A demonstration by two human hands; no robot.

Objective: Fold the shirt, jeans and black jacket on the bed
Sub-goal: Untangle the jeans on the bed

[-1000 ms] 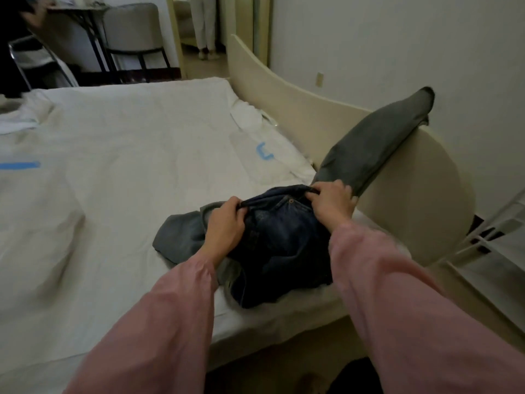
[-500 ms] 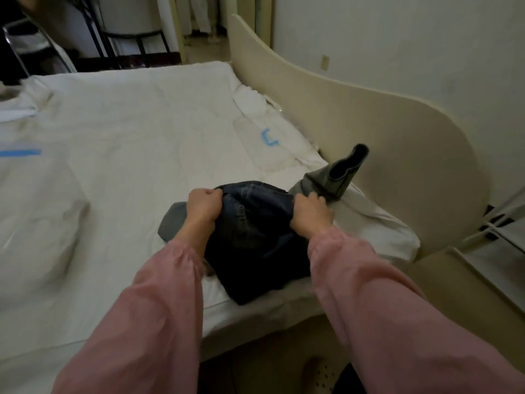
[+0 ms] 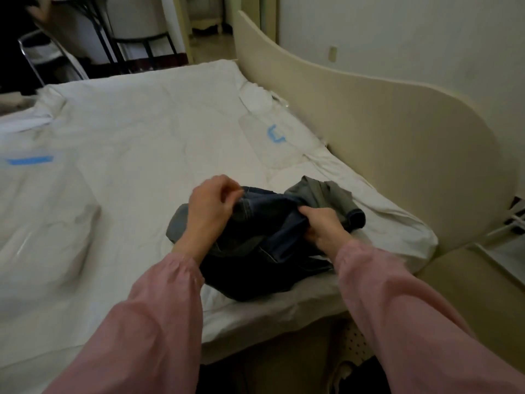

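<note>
Dark blue jeans (image 3: 264,251) lie bunched near the front right corner of the white bed (image 3: 142,155). My left hand (image 3: 211,207) pinches the waistband at the left of the bundle, fingers curled. My right hand (image 3: 322,227) grips a fold of denim on the right. A paler grey-blue leg of the jeans (image 3: 332,194) lies crumpled just beyond my right hand. A white garment (image 3: 25,123) lies at the bed's far left edge. No black jacket is in view.
A curved cream headboard (image 3: 383,132) runs along the bed's right side. Blue tape marks (image 3: 29,160) (image 3: 274,135) are on the sheet. Chairs and a table with dark legs (image 3: 136,44) stand beyond the bed. A white rack (image 3: 511,223) is at the right edge.
The jeans leg that stood against the headboard has dropped and now lies crumpled on the bed. Both hands stayed on the jeans and shifted their hold on the bundle.
</note>
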